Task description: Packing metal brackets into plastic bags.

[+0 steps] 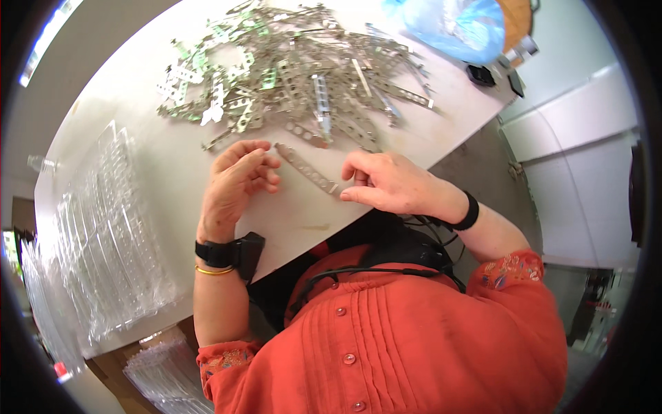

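Note:
A flat silver metal strip with a row of round holes lies slantwise on the table between my hands. My left hand is beside its far left end, fingers loosely curled and apart, with no object visible in them. At the strip's near right end is my right hand, its thumb and bent forefinger apart. The thumb tip is close to that end; I cannot tell whether it touches. Just beyond both hands spreads a large tangled pile of similar perforated metal strips.
The white table has its near edge by my body. Stacked clear plastic trays stand at the left, with more clear plastic in a box below. A blue plastic bag and a small black object are at the far right.

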`<state>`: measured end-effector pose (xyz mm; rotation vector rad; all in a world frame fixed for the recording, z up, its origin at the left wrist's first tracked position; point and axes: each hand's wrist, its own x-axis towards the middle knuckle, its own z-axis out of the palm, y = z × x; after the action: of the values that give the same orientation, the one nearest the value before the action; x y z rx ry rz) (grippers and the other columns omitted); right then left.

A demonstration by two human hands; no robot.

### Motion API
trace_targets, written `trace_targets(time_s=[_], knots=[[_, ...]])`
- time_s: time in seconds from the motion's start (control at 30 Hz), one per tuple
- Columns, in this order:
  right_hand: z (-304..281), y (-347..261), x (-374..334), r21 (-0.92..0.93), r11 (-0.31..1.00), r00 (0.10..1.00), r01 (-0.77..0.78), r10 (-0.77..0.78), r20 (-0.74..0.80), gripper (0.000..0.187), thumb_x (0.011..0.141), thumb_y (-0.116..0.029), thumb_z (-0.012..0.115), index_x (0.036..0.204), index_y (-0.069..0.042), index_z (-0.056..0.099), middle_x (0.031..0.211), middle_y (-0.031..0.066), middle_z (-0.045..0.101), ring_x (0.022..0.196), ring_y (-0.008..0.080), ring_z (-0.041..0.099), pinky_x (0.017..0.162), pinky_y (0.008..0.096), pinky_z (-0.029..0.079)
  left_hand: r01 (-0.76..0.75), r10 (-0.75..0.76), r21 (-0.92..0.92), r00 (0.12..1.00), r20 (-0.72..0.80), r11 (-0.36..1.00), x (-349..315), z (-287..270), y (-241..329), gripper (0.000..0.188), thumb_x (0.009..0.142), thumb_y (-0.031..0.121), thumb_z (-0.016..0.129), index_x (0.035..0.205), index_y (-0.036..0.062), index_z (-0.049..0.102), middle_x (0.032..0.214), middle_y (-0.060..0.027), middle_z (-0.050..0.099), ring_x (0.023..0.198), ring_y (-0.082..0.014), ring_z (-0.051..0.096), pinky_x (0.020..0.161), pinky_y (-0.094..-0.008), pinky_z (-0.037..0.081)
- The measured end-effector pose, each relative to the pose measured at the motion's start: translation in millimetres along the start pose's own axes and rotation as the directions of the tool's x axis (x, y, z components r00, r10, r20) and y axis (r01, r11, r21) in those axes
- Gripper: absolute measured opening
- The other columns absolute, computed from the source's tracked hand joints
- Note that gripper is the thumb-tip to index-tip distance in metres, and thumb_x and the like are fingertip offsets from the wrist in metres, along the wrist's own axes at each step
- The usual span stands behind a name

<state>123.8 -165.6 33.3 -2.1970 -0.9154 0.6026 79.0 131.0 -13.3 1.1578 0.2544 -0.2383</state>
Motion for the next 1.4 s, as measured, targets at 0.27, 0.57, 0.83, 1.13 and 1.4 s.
trace_targets(time_s=[0.27,0.57,0.83,1.13,1.4], knots=[[16,-26,-21,0.024,0.925,0.836,0.379,-0.353,0.421,0.024,0.083,-0.023,0.067,0.086,0.000,0.067,0.085,0.0188,0.068,0.085,0.0392,0.065,0.077,0.0478,0.052,-0.098,0.088,0.119,0.992,0.092,0.988,-19,29,6,0.018,0.103,0.014,0.058,0.114,0.0009,0.064,0.090,-0.0066,0.069,0.071,-0.0121,0.065,0.062,-0.0264,0.054],[81,-64,-19,-0.106,0.930,0.684,0.353,-0.179,0.707,0.024,0.077,-0.006,0.067,0.098,-0.003,0.078,0.099,0.0182,0.075,0.094,0.0341,0.072,0.081,0.0447,0.056,-0.368,0.084,0.563,0.881,0.466,0.740,-95,177,54,0.011,0.098,0.006,0.062,0.104,-0.0008,0.068,0.087,-0.0033,0.067,0.077,-0.0092,0.062,0.068,-0.0247,0.051],[131,-55,-19,-0.172,0.605,0.481,0.778,-0.396,0.782,0.022,0.085,-0.010,0.064,0.102,-0.005,0.077,0.102,0.0171,0.075,0.093,0.0330,0.071,0.082,0.0457,0.054,-0.795,0.157,0.419,0.527,0.836,0.439,-70,250,38,0.015,0.093,0.008,0.068,0.106,0.0015,0.069,0.089,-0.0081,0.065,0.078,-0.0192,0.064,0.073,-0.0298,0.052],[128,-47,-25,-0.173,0.623,0.493,0.763,-0.389,0.778,0.019,0.086,-0.011,0.064,0.101,-0.005,0.075,0.101,0.0168,0.074,0.093,0.0327,0.071,0.082,0.0453,0.054,-0.699,-0.059,0.509,0.559,0.827,0.502,-71,270,23,0.022,0.087,0.017,0.076,0.100,0.0038,0.065,0.086,-0.0074,0.063,0.076,-0.0193,0.063,0.068,-0.0329,0.052],[129,-45,-24,-0.139,0.627,0.473,0.767,-0.406,0.782,0.017,0.087,-0.012,0.064,0.100,-0.005,0.074,0.100,0.0166,0.074,0.092,0.0324,0.071,0.081,0.0449,0.054,-0.918,0.152,0.360,0.384,0.911,0.168,-95,271,22,0.023,0.082,0.009,0.071,0.101,0.0022,0.061,0.097,-0.0140,0.062,0.091,-0.0334,0.062,0.077,-0.0393,0.052]])
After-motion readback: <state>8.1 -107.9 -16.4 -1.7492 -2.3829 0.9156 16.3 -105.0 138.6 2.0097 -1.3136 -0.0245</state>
